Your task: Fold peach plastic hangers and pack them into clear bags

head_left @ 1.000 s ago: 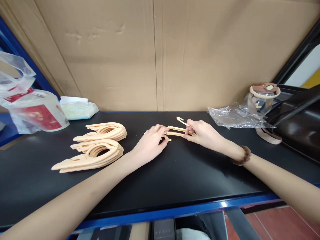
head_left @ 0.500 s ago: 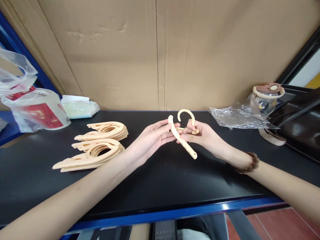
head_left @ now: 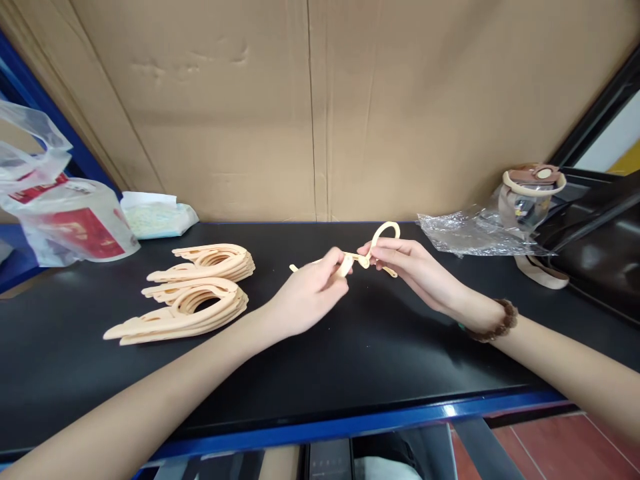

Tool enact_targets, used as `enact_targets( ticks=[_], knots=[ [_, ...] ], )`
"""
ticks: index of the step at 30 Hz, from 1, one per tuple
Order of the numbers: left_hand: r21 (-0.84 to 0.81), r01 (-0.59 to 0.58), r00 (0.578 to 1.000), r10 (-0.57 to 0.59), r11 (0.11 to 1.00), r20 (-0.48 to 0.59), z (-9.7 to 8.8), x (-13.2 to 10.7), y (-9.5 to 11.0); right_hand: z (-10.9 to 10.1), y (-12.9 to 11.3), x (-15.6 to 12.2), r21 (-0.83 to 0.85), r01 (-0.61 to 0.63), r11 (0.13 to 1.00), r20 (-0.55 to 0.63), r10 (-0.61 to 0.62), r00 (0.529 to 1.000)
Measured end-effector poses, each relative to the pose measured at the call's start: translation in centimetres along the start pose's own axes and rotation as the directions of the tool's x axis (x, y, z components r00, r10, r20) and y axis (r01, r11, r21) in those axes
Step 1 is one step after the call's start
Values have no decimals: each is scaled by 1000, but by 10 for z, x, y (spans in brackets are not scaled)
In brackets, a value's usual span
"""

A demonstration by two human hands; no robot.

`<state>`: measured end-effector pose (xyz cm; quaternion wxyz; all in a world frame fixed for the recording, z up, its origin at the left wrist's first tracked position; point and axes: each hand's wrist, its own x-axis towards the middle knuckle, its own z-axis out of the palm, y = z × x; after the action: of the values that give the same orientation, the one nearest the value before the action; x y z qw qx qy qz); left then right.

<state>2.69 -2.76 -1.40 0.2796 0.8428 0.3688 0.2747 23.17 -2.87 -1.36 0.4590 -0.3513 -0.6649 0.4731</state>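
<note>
Hook (head_left: 387,225) flipped since half a second ago: its curve opened left then, opens right now. Hanger arm that slanted toward the viewer isn't pointing that way anymore. Left hand (head_left: 315,288) went from extended fingers to curled.

Current state: both hands on one cream hanger (head_left: 364,262), mid-tabletop (head_left: 320,373), in front of the cardboard (head_left: 225,133). Left hand gripping a hanger arm between thumb and curled fingers; one tip pokes out behind its knuckles. Right hand (head_left: 413,265) pinching at the base of the hook, another tip showing just below its fingers. Can't tell if any part touches the tabletop.

Left side, unchanged: rear stack (head_left: 200,273) and front stack (head_left: 170,325) of folded hangers, side by side. Behind them, a soft packet (head_left: 157,219) and a plastic bag (head_left: 43,223) around a red-labelled container (head_left: 90,233).

Right side: crinkled clear wrap (head_left: 465,235), brown-lidded cup (head_left: 525,203), black bag (head_left: 600,247). Brown fuzzy band (head_left: 504,321) on right wrist.
</note>
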Motion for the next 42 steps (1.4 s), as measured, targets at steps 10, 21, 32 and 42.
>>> enact_targets(
  ticks=[10, 21, 32, 42],
  knots=[
    [453, -78, 997, 75, 888, 24, 8, -4, 5, 2, 0, 0, 42, -46, 998, -8, 46, 999],
    [488, -163, 986, 127, 858, 105, 12, -3, 1, 4, 4, 0, -19, 9, 1000, 26, -9, 1000],
    [521, -159, 987, 154, 838, 54, 13, -3, 0, 5, 1, -3, -72, 4, 997, 41, -1, 999],
    [488, -108, 982, 169, 866, -82, 12, -2, 1, 4, 9, 1, 144, -66, 987, 95, 52, 994]
  ],
)
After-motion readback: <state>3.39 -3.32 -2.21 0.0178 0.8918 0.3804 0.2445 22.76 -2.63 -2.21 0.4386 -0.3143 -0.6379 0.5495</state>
